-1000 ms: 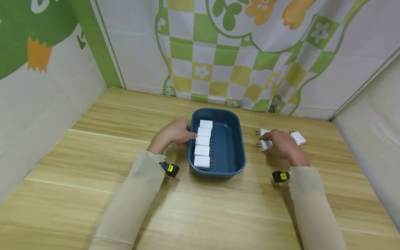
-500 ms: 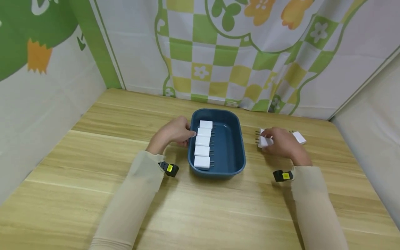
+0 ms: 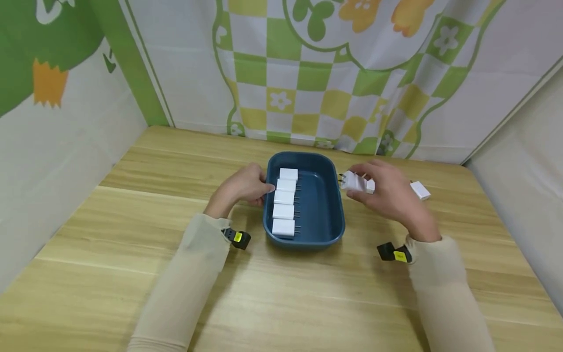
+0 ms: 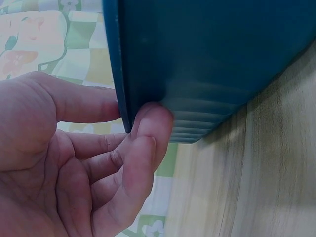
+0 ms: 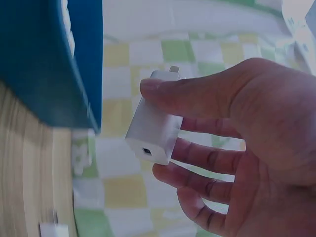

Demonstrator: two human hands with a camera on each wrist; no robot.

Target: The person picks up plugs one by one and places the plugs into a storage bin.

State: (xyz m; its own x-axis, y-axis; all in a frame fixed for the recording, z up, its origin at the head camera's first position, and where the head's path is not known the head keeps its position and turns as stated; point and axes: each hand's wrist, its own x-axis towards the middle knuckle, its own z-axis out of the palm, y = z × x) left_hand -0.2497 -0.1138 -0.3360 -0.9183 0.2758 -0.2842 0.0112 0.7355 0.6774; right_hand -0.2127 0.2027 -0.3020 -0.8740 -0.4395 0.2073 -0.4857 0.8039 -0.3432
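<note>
My left hand (image 3: 247, 185) pinches the left rim of a dark blue plastic bin (image 3: 319, 239), thumb at the edge and curled fingers against the outer wall (image 4: 212, 54). Inside, several white charger plugs (image 3: 283, 211) lie in a column along the left side, prongs pointing right. Just right of the bin, my right hand (image 3: 389, 190) holds a white charger plug (image 5: 155, 123) between thumb and fingers, prongs toward the bin in the head view. A port shows on its end in the right wrist view. Another white piece (image 3: 371, 186) shows close behind it at the fingers.
One more white charger plug (image 3: 420, 190) lies on the wooden table (image 3: 308, 303) to the right of my right hand. A checked, flowered curtain (image 3: 316, 88) hangs along the table's back edge, with pale fabric at both sides.
My right hand has lifted from the tabletop and moved left toward the bin, bringing a charger plug along. My left hand stays at the bin's rim. The plugs in the bin lie as before.
</note>
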